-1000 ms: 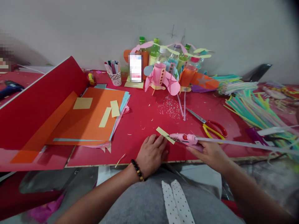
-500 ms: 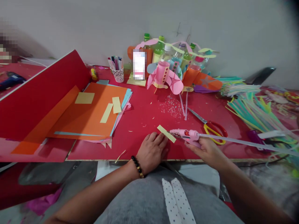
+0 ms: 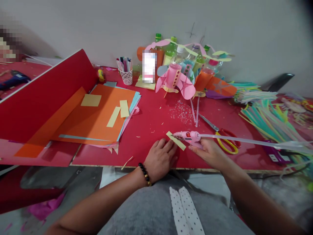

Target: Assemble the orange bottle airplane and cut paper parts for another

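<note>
My right hand (image 3: 209,151) grips a pink hot glue gun (image 3: 189,136), with a long clear glue stick (image 3: 227,139) trailing out of its back to the right. Its nozzle is over the upper part of a pale yellow paper strip (image 3: 179,143) lying aslant near the table's front edge; whether it touches the paper is hard to tell. Palm down on the red table (image 3: 146,127), my left hand (image 3: 160,158) lies flat, its fingertips at the strip's left edge. Red-and-yellow scissors (image 3: 226,140) lie partly open beyond my right hand.
At the left, a raised red board (image 3: 49,98) stands beside stacked orange paper (image 3: 97,120) bearing yellow pieces. A pen cup (image 3: 126,76), a phone (image 3: 149,67) and paper-decorated bottles (image 3: 173,78) line the back. Pipe cleaners (image 3: 271,120) and a purple power strip (image 3: 275,153) occupy the right.
The glue gun's nozzle has moved left, from the strip's right side to over its upper part. My left hand stays at the strip. The whole view has shifted slightly.
</note>
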{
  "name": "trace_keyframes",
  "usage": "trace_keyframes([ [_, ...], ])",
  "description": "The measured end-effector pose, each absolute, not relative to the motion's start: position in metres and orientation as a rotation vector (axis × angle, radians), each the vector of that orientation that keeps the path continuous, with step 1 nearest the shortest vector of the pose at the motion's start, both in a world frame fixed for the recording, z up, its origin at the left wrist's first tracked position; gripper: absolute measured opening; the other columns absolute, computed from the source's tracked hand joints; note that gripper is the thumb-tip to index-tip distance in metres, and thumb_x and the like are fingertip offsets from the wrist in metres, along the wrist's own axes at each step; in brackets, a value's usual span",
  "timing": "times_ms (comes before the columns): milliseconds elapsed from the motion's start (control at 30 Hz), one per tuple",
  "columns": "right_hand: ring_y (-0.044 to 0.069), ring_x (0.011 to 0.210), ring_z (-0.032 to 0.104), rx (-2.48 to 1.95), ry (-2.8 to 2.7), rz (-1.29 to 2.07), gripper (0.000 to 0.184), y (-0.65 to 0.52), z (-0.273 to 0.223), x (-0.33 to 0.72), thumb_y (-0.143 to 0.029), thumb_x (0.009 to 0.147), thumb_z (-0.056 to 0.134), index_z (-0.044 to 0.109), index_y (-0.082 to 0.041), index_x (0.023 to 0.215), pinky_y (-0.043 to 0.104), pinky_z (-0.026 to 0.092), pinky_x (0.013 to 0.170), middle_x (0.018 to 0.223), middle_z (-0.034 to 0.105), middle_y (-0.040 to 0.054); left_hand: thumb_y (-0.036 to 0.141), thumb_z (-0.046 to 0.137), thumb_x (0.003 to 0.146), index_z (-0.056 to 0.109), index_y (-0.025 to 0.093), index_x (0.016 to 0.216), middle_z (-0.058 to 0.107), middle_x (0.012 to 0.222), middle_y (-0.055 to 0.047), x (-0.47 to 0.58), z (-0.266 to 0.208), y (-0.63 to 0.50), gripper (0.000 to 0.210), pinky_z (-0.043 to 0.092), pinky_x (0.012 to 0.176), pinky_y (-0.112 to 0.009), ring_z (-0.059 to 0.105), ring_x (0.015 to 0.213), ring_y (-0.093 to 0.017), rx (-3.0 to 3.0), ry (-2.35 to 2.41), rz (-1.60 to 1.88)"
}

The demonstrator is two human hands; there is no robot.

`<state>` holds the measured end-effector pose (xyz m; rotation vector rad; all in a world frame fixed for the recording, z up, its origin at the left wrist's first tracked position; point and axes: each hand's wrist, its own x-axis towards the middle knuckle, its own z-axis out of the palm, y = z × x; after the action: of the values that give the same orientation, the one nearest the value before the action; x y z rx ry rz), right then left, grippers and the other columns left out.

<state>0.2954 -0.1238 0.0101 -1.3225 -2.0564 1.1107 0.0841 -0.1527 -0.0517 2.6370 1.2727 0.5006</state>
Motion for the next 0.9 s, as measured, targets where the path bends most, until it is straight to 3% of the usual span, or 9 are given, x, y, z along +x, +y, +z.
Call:
trace_keyframes([
  [167, 0.024, 0.128, 0.050, -1.300, -2.100, 1.149, 0.045, -0.126, 0.011, 0.300, -0.019, 0.089, 0.051, 0.052, -0.024, 0.134, 0.044, 0.035, 0.112, 0.138, 0.056, 0.0047, 0.036, 0.039, 0.097, 0.050, 0.018, 0.130, 0.055, 0.128, -0.008, 0.084, -0.051, -0.153, 0.039, 0.041, 0.095, -0.043, 0.045, 0.110, -0.025, 2.628, 1.279, 0.505],
  [333, 0.025, 0.124, 0.054, -1.351, -2.118, 1.101, 0.043, -0.135, 0.010, 0.310, -0.025, 0.090, 0.051, 0.053, -0.024, 0.133, 0.045, 0.040, 0.109, 0.133, 0.059, 0.0057, 0.036, 0.041, 0.096, 0.051, 0.019, 0.129, 0.055, 0.128, -0.009, 0.085, -0.051, -0.154, 0.038, 0.042, 0.095, -0.044, 0.046, 0.110, -0.025, 2.612, 1.284, 0.531],
  [533, 0.028, 0.108, 0.065, -1.529, -2.135, 0.947, 0.029, -0.148, 0.013, 0.323, -0.033, 0.088, 0.056, 0.067, -0.021, 0.111, 0.046, 0.047, 0.102, 0.103, 0.073, 0.0070, 0.036, 0.041, 0.096, 0.053, 0.020, 0.126, 0.056, 0.125, -0.008, 0.086, -0.048, -0.154, 0.036, 0.042, 0.093, -0.042, 0.046, 0.108, -0.024, 2.609, 1.303, 0.505],
  [733, 0.029, 0.111, 0.064, -1.523, -2.139, 0.991, 0.038, -0.157, 0.012, 0.336, -0.034, 0.087, 0.055, 0.063, -0.022, 0.122, 0.046, 0.047, 0.101, 0.120, 0.068, 0.0086, 0.035, 0.042, 0.096, 0.049, 0.020, 0.130, 0.055, 0.127, -0.007, 0.085, -0.049, -0.153, 0.038, 0.042, 0.094, -0.042, 0.045, 0.109, -0.025, 2.599, 1.285, 0.508],
  [900, 0.030, 0.108, 0.065, -1.557, -2.166, 0.950, 0.036, -0.165, 0.018, 0.344, -0.033, 0.086, 0.056, 0.065, -0.023, 0.120, 0.045, 0.049, 0.100, 0.116, 0.070, 0.0075, 0.034, 0.044, 0.095, 0.049, 0.021, 0.129, 0.055, 0.127, -0.007, 0.084, -0.050, -0.154, 0.037, 0.042, 0.093, -0.042, 0.045, 0.109, -0.024, 2.598, 1.295, 0.510],
])
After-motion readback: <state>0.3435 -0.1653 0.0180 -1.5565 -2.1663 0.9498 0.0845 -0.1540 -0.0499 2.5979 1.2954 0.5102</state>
